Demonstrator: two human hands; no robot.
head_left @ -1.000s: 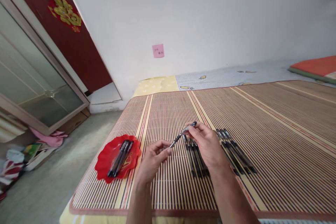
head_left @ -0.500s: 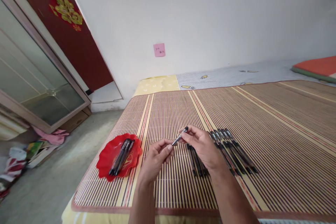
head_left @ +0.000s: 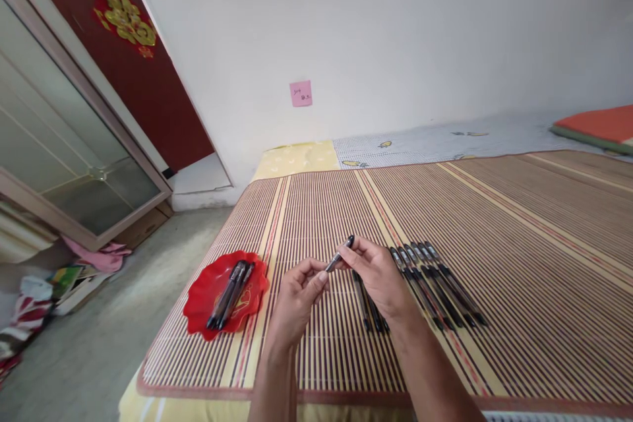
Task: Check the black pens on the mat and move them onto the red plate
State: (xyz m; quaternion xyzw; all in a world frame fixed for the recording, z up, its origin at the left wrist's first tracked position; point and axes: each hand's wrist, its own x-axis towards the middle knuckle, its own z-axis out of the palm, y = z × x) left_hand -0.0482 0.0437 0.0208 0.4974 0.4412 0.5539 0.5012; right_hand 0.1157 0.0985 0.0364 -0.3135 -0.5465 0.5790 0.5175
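Observation:
A dark pen [head_left: 338, 256] slants between my two hands, held above the striped mat. Its lower end is pinched by my left hand [head_left: 302, 293], and the fingers of my right hand [head_left: 372, 269] are closed round its upper part, with the black tip showing. Several pens [head_left: 435, 287] lie side by side on the mat to the right of my right hand. Partly hidden behind that hand are several more black pens [head_left: 364, 306]. On the left, a red scalloped plate [head_left: 198, 297] holds a few black pens [head_left: 230, 297].
The slatted bamboo mat [head_left: 316, 204] covers the bed up to its front edge. A folded orange cloth [head_left: 601, 125] lies at the far right. Against the wall is a pink note [head_left: 301, 93]. A glass-panelled door [head_left: 74, 145] and floor clutter [head_left: 74, 283] are at the left.
Both hands keep hold of the pen in nearly the same place, with only a slight shift. The plate and the pens on the mat stay where they were.

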